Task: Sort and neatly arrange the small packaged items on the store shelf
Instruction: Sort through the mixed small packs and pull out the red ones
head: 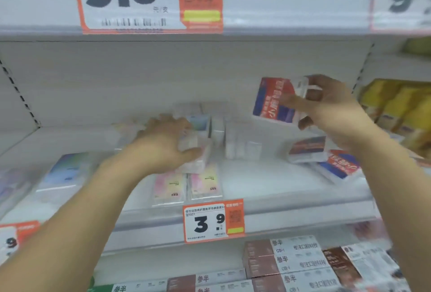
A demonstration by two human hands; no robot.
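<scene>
My right hand (pixel 326 107) holds a red, white and blue packet (pixel 271 99) lifted above the white shelf (pixel 268 182), fingers curled round its right end. My left hand (pixel 163 142) reaches into the middle of the shelf and grips a small pale clear-wrapped packet (pixel 196 151) among a cluster of similar ones. Two flat pink-and-yellow packets (pixel 186 186) lie side by side at the shelf front. Two more red-and-blue packets (pixel 335 165) lie askew on the shelf's right part. The picture is blurred.
Small white boxes (pixel 242 147) stand behind the middle. Pale blue packets (pixel 65 172) lie at the left. Yellow packages (pixel 396 105) fill the neighbouring bay to the right. A 3.9 price tag (pixel 213 220) hangs on the shelf edge; brown-and-white boxes (pixel 291 261) sit below.
</scene>
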